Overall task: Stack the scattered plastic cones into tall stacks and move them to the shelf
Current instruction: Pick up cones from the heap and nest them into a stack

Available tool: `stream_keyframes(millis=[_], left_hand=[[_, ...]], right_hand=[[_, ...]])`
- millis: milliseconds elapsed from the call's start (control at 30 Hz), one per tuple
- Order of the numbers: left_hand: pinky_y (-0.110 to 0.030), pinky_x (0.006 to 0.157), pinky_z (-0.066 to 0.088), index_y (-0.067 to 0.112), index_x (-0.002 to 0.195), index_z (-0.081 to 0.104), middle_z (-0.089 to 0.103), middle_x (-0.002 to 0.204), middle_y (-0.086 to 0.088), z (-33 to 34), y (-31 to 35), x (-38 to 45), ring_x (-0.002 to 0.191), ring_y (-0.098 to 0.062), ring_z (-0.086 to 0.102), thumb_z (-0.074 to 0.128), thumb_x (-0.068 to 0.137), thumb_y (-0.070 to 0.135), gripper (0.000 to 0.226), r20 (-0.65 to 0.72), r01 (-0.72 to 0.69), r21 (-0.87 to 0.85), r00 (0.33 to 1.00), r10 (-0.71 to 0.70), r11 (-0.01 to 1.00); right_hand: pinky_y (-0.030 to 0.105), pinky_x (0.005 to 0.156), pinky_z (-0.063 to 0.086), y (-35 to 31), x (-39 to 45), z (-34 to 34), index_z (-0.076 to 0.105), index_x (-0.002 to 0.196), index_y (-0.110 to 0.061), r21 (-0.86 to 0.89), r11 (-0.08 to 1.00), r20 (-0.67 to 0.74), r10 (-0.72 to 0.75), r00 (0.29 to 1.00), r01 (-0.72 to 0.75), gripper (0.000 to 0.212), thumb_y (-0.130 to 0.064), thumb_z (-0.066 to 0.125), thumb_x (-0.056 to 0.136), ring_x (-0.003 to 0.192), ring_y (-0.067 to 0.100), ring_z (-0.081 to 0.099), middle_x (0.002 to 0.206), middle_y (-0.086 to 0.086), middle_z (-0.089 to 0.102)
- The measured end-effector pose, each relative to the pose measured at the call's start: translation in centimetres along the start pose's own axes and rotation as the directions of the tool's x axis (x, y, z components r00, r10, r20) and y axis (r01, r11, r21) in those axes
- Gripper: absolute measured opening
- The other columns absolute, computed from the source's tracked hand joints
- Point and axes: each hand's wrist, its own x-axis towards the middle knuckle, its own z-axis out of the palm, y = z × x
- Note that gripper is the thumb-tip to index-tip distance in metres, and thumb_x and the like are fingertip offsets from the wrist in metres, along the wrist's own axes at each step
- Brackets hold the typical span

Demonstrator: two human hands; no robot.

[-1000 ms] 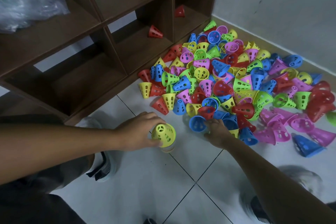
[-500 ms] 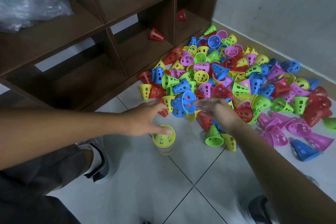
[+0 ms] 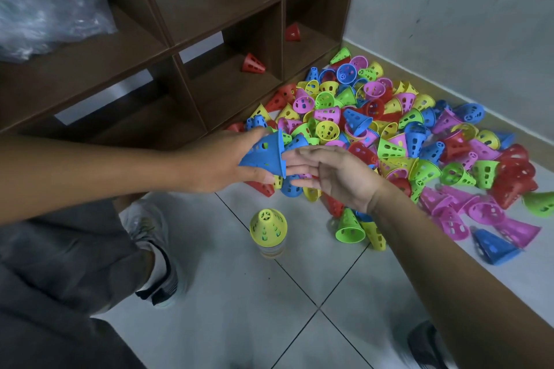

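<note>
Blue, perforated plastic, the cone (image 3: 265, 154) we pinch in our left hand (image 3: 220, 163) lies sideways above the tiled floor (image 3: 239, 308), its rim facing our right hand (image 3: 337, 175), whose straight fingers are spread beside it, with the yellow-topped stack (image 3: 269, 231) upright below and the pile (image 3: 389, 135) behind.

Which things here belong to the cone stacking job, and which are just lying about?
Job:
- blue cone, held in the left hand
- right hand, open beside it
- started stack with a yellow cone on top
- cone pile on the floor
- shelf, two red cones already inside

Lying about:
- plastic bag on the shelf
- shoes
</note>
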Motion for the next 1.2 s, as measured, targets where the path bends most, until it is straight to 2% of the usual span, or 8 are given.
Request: stream_keyframes(millis=[100, 200, 300, 433, 600, 933, 1100, 1200], left_hand=[[-0.020, 0.078, 0.049, 0.029, 0.145, 0.032, 0.061, 0.118, 0.013, 0.0, 0.3, -0.6, 0.099, 0.000, 0.062, 0.066, 0.089, 0.053, 0.070, 0.022, 0.000, 0.047, 1.000, -0.001, 0.999], [-0.013, 0.066, 0.043, 0.030, 0.135, 0.030, 0.058, 0.102, 0.017, -0.3, 0.8, -1.7, 0.084, 0.011, 0.059, 0.066, 0.090, 0.049, 0.061, 0.040, 0.013, 0.049, 0.999, -0.015, 0.999], [-0.023, 0.059, 0.037, 0.036, 0.125, 0.037, 0.058, 0.094, 0.008, -0.5, 0.9, -2.6, 0.073, -0.003, 0.057, 0.065, 0.086, 0.061, 0.054, 0.040, 0.035, 0.228, 0.998, -0.045, 0.973], [-0.028, 0.057, 0.043, 0.041, 0.111, 0.051, 0.064, 0.084, 0.007, -0.3, 1.0, -3.1, 0.065, -0.007, 0.057, 0.072, 0.076, 0.067, 0.048, 0.023, 0.080, 0.333, 0.995, -0.092, 0.939], [-0.022, 0.055, 0.042, 0.034, 0.104, 0.063, 0.062, 0.077, 0.013, 0.9, 1.3, -3.0, 0.071, 0.005, 0.055, 0.080, 0.069, 0.063, 0.049, 0.020, 0.068, 0.400, 0.996, -0.083, 0.914], [-0.035, 0.069, 0.057, 0.034, 0.104, 0.057, 0.063, 0.082, 0.011, 6.1, 0.3, -1.3, 0.074, -0.013, 0.062, 0.076, 0.068, 0.065, 0.052, 0.136, 0.065, 0.460, 0.981, -0.142, 0.886], [-0.030, 0.066, 0.050, 0.031, 0.109, 0.057, 0.052, 0.075, 0.014, 7.8, -0.2, -0.8, 0.076, -0.015, 0.058, 0.076, 0.076, 0.057, 0.046, 0.131, 0.068, 0.456, 0.981, -0.143, 0.887], [-0.031, 0.067, 0.049, 0.029, 0.113, 0.057, 0.048, 0.076, 0.016, 8.3, -0.8, -0.7, 0.078, -0.015, 0.055, 0.076, 0.079, 0.051, 0.045, 0.128, 0.083, 0.413, 0.981, -0.148, 0.907]], right_hand=[[0.038, 0.098, 0.054, 1.0, 0.0, -1.7, 0.069, 0.117, -0.009, -0.113, 0.990, -0.093, 0.080, 0.992, -0.090, 0.032, -0.030, 0.050, 0.104, 0.113, 0.022, 0.067, 0.119, 0.006, 0.073], [0.032, 0.085, 0.055, 3.9, 0.4, -4.8, 0.070, 0.108, -0.011, -0.238, 0.941, -0.402, 0.130, 0.906, -0.240, 0.021, -0.025, 0.055, 0.101, 0.098, 0.018, 0.068, 0.108, 0.001, 0.073], [0.021, 0.068, 0.048, 7.5, 0.3, -7.6, 0.068, 0.105, -0.012, -0.382, 0.844, -0.564, 0.110, 0.818, -0.377, 0.015, -0.021, 0.060, 0.097, 0.076, 0.011, 0.059, 0.089, -0.001, 0.064], [0.031, 0.085, 0.051, 13.6, 0.0, -10.0, 0.066, 0.118, -0.008, -0.593, 0.568, -0.615, 0.140, 0.776, -0.571, 0.027, -0.024, 0.059, 0.096, 0.105, 0.031, 0.063, 0.112, 0.013, 0.068], [0.040, 0.094, 0.045, 17.7, -1.0, -9.8, 0.045, 0.135, -0.005, -0.636, 0.442, -0.653, 0.127, 0.746, -0.632, 0.052, -0.039, 0.057, 0.097, 0.119, 0.039, 0.055, 0.128, 0.021, 0.056], [0.037, 0.082, 0.047, 21.0, -1.7, -11.3, 0.062, 0.109, 0.001, -0.594, 0.503, -0.658, 0.146, 0.739, -0.628, 0.045, -0.042, 0.061, 0.095, 0.103, 0.035, 0.061, 0.104, 0.016, 0.060], [0.048, 0.094, 0.053, 22.1, -1.6, -11.8, 0.037, 0.142, -0.001, -0.431, 0.614, -0.682, 0.257, 0.685, -0.661, 0.086, -0.046, 0.078, 0.081, 0.118, 0.033, 0.053, 0.130, 0.016, 0.043], [0.047, 0.091, 0.056, 21.8, -1.9, -11.5, 0.025, 0.146, -0.001, -0.325, 0.689, -0.677, 0.309, 0.668, -0.648, 0.093, -0.037, 0.081, 0.081, 0.125, 0.033, 0.047, 0.138, 0.015, 0.032]])
